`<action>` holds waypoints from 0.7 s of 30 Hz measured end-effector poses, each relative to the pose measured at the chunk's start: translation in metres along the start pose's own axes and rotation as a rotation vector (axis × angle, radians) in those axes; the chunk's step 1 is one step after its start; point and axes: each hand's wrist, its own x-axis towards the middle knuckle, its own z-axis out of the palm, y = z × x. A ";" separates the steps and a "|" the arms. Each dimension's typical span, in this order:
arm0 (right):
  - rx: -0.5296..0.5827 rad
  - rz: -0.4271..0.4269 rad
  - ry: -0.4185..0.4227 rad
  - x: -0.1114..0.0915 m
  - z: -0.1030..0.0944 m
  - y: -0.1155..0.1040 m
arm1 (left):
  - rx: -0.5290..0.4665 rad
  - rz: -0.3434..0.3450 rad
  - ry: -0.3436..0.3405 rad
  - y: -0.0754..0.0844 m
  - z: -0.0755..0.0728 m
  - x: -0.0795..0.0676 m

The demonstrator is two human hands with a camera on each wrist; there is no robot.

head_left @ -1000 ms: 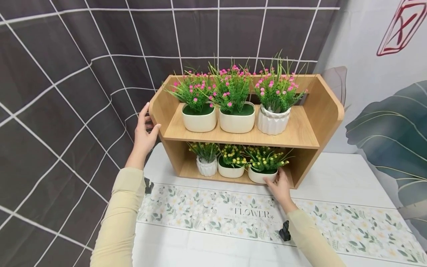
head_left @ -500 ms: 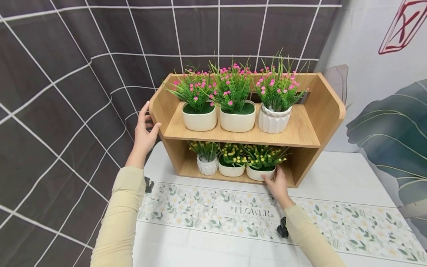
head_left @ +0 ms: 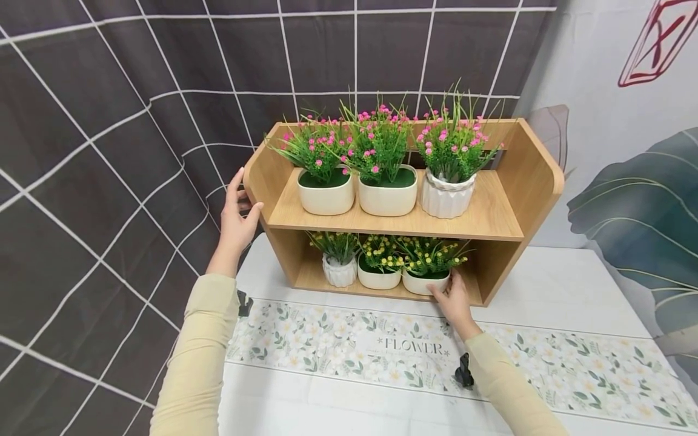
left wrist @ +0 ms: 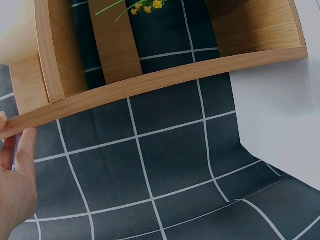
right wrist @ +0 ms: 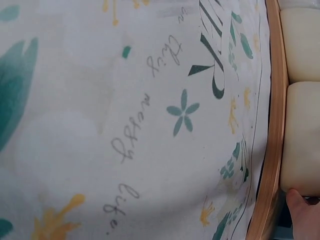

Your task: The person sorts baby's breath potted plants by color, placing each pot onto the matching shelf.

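Note:
My left hand [head_left: 238, 224] touches the left side panel of a two-tier wooden shelf [head_left: 469, 229], its fingers spread along the outer side. In the left wrist view, my left hand [left wrist: 17, 185] meets the panel's edge. On the lower tier, my right hand [head_left: 457, 303] holds the right end of an oval cream flowerpot [head_left: 426, 284] with yellow flowers, thumb in front. The right wrist view shows my right thumb [right wrist: 300, 212] against this flowerpot [right wrist: 304, 140]. Another oval flowerpot [head_left: 378, 280] stands just left of it, then a white ribbed flowerpot [head_left: 340, 272].
Two oval flowerpots [head_left: 388, 200] and a white ribbed flowerpot [head_left: 448, 197], all with pink flowers, stand on the upper tier. The table's floral runner [head_left: 327, 345] lies before the shelf. A dark gridded curtain [head_left: 322, 54] hangs behind and to the left.
My right hand has shifted the right-hand yellow-flowered flowerpot slightly left, closer to the middle one, mostly in the first half second. My left hand has stayed at the side panel.

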 end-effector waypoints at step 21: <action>-0.032 -0.026 -0.027 -0.002 0.000 -0.005 | -0.041 -0.081 0.042 -0.003 0.002 -0.001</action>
